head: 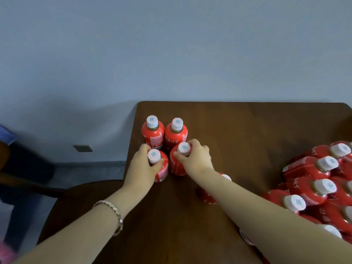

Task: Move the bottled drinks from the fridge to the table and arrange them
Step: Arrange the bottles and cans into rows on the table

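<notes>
Front-left bottle (162,168): it stood upright left of the frame's centre, on the left part of the table (247,130), just in front of the back-left bottle (152,134).
Left hand (143,164): your fingers and thumb were curled round that bottle's neck, under the white cap (154,156), gripping it from the left.
Front-right bottle (176,165): it stood upright just beside its neighbour, with a thin gap between them, in front of the back-right bottle (176,135).
Right hand (197,159): you pinched this one at its cap, thumb on the near side and fingers wrapped over the far side, coming in from the right.
Relation that mattered: both long axes ran vertical and each bottle sat directly under its own hand. I judge the next move was a short push away from you to close the square with the back pair, not a fresh reach.
Nearer hand: left for the left column, right for the right column. The lone bottle (206,195), lower in the frame, lay under your right forearm, closest to that arm.
Waiting stock: a crowd of red bottles (314,187) stood at the right edge, well apart from the square.
Hard to make out: whether the front and back bottles touched. Your palms hid the near shoulders of the two you held, your forearm mostly covered the lone bottle, and the frame cut off the right-edge crowd.
</notes>
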